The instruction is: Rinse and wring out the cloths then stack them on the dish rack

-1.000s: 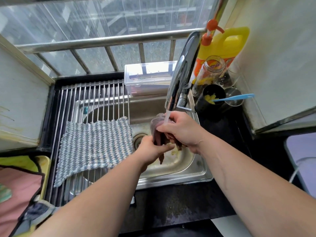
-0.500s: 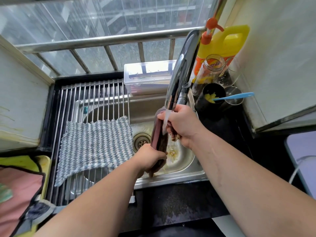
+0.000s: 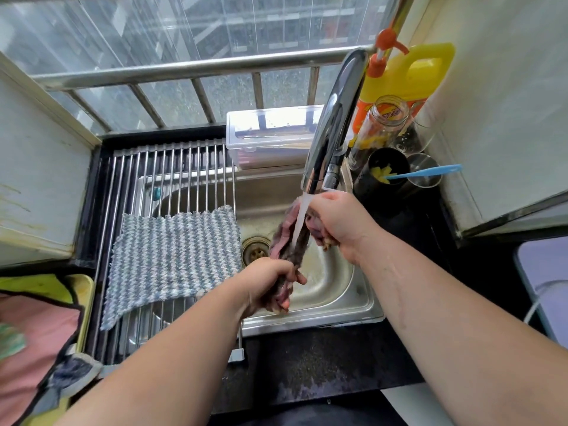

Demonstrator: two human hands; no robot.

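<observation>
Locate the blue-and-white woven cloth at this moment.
In the head view, the blue-and-white woven cloth lies spread flat on the steel-rod dish rack, left of the round sink drain and just left of the left hand.

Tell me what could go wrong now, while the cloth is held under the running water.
1. Water strikes the dark cloth stretched between the left hand and right hand; it may splash over the sink rim onto the counter.
2. Spray could wet the striped cloth lying on the rack beside it.
</observation>
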